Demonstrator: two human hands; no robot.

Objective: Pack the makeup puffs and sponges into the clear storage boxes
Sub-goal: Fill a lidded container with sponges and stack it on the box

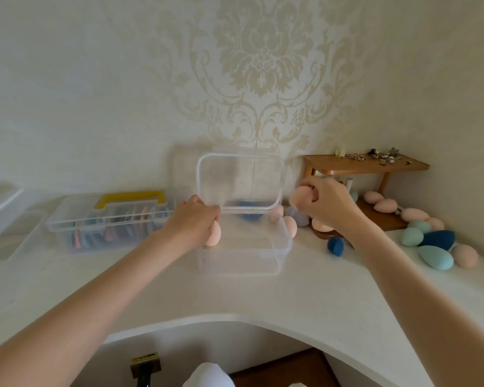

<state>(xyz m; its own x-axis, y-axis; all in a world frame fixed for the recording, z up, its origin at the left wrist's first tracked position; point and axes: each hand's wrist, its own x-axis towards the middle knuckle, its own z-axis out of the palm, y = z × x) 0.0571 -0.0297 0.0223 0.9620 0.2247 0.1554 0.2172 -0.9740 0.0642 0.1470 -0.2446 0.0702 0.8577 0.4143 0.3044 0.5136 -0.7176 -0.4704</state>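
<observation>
A clear storage box point(243, 263) stands on the white desk with its hinged lid point(239, 181) raised. My left hand point(192, 219) is at the box's left rim and holds a peach egg-shaped sponge point(213, 233). My right hand point(329, 203), just right of the lid, grips another peach sponge point(301, 196). A dark blue sponge point(250, 210) shows through the box's back wall; I cannot tell if it lies inside. Loose peach, teal and dark blue sponges point(435, 256) lie scattered at the right.
A clear organiser with a yellow handle point(129, 198) holds several puffs at the left. More clear lids point(0, 208) lie at the far left. A small wooden shelf point(363, 164) with trinkets stands against the wall at the right. The desk's front edge point(235, 319) curves inward.
</observation>
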